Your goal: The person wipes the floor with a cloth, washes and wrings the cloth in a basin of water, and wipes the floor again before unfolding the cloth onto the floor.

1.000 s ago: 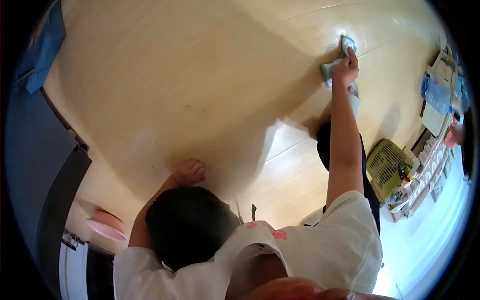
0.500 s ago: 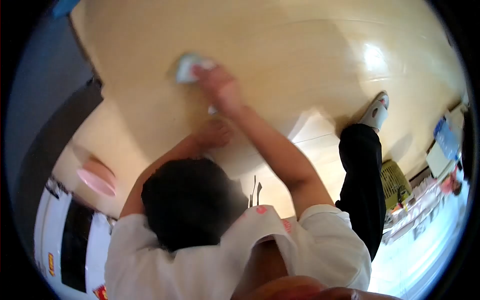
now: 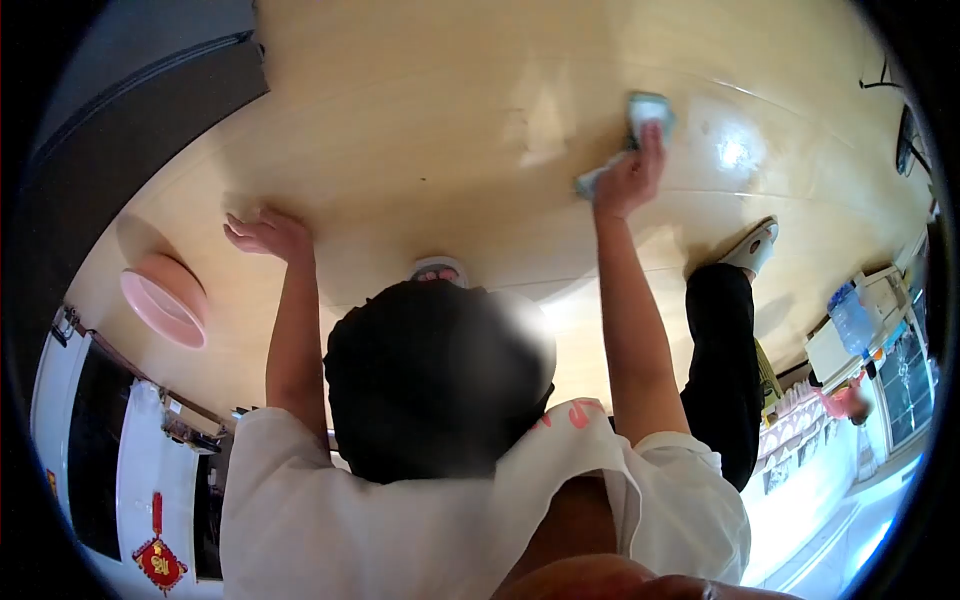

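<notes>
In the head view, my right hand (image 3: 630,183) is closed on a pale white-and-green cloth (image 3: 651,108), which is pressed on the light wooden floor (image 3: 420,130). Part of the cloth sticks out at the left side of the hand. My left hand (image 3: 272,236) is at the left with its fingers apart and nothing in them. It rests on or just over the floor; the contact is hard to make out. A black-clad knee (image 3: 430,390) rises between my arms, with a slippered foot (image 3: 437,270) just beyond it.
A pink basin (image 3: 165,300) stands on the floor at the left. Dark low furniture (image 3: 150,110) borders the upper left. My other leg (image 3: 720,340) stretches out at the right, ending in a slipper (image 3: 755,248). A blue water bottle (image 3: 850,318) and a distant person (image 3: 845,403) are farther right.
My right hand has swept the cloth across the floor to the right. My left hand has moved from the middle to the left, and its fingers now show apart. The view has shifted.
</notes>
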Action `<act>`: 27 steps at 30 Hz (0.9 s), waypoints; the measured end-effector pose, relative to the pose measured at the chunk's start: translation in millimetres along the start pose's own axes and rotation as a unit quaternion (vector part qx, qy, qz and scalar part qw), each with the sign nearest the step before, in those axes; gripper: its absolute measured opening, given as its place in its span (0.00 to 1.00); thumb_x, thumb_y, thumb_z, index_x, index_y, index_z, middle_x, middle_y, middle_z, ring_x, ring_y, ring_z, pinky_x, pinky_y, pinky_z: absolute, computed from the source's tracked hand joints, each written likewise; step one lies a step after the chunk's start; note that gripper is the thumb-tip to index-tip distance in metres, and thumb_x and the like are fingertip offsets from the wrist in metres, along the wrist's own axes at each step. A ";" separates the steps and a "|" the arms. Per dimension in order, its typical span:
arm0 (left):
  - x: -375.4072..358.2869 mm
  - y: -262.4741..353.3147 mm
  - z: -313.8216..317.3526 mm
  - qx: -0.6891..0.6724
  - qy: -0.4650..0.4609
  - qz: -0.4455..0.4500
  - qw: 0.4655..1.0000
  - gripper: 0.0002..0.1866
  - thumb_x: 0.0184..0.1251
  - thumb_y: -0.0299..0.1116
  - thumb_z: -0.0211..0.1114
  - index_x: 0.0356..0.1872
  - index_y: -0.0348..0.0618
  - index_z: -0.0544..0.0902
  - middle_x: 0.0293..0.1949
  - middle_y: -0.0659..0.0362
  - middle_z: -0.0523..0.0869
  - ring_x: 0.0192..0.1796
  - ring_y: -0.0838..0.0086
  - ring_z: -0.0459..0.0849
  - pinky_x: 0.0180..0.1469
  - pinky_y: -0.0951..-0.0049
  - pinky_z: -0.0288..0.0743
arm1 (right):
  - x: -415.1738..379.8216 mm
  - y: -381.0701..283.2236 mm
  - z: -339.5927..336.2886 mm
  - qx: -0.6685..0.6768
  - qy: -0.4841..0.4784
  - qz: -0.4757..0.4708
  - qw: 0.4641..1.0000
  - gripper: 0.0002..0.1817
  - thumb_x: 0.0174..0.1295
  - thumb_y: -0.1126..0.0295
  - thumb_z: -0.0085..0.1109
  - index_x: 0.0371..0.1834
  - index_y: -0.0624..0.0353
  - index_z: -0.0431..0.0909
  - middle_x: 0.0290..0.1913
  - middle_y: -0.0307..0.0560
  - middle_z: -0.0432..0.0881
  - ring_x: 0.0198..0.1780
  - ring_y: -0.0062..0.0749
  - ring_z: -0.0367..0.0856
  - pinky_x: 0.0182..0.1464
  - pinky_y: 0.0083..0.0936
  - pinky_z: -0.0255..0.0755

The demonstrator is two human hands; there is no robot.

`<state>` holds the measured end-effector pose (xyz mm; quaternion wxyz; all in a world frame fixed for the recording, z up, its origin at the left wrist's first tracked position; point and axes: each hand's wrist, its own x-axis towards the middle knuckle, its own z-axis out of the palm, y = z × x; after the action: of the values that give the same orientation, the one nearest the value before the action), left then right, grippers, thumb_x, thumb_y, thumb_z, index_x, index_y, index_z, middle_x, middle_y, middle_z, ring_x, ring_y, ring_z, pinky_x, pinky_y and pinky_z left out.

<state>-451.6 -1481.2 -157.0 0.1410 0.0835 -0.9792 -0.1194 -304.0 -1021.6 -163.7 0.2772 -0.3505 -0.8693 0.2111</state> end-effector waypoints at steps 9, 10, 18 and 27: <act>0.8 -15.4 5.0 0.008 -0.026 -0.095 0.995 0.31 0.73 0.42 0.50 0.70 0.30 0.63 0.72 0.33 0.56 0.75 0.41 0.54 0.74 0.48 0.50 | -33.2 -160.0 55.4 0.146 -0.240 -0.179 0.943 0.23 0.57 0.82 0.52 0.57 0.57 0.81 0.61 0.50 0.80 0.63 0.53 0.76 0.65 0.39 0.71; 1.6 -15.8 3.2 0.020 -0.037 -0.101 0.994 0.31 0.73 0.42 0.50 0.70 0.30 0.63 0.72 0.33 0.57 0.75 0.41 0.54 0.74 0.47 0.50 | -19.2 -153.4 36.0 0.179 -0.220 -0.169 0.944 0.24 0.59 0.85 0.48 0.58 0.60 0.80 0.61 0.52 0.80 0.61 0.53 0.77 0.65 0.37 0.71; -1.6 -30.3 23.7 0.090 -0.014 -0.078 0.993 0.32 0.76 0.47 0.47 0.72 0.35 0.61 0.72 0.36 0.58 0.75 0.45 0.55 0.74 0.48 0.53 | 64.7 -88.0 -59.2 0.278 -0.145 0.363 0.878 0.23 0.60 0.83 0.46 0.58 0.64 0.81 0.54 0.49 0.83 0.49 0.26 0.80 0.53 0.20 0.74; -1.5 -27.1 10.0 0.063 -0.036 -0.076 0.994 0.33 0.72 0.46 0.49 0.72 0.36 0.61 0.73 0.37 0.56 0.77 0.45 0.52 0.74 0.48 0.51 | 16.5 -80.6 -11.1 0.748 -0.194 0.424 0.472 0.34 0.61 0.73 0.52 0.73 0.66 0.58 0.68 0.71 0.66 0.65 0.60 0.71 0.66 0.47 0.68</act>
<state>-449.6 -1504.7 -173.7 0.0904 0.1618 -0.9801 -0.0710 -346.5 -1061.3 -104.5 0.1351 -0.2861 -0.1577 0.9354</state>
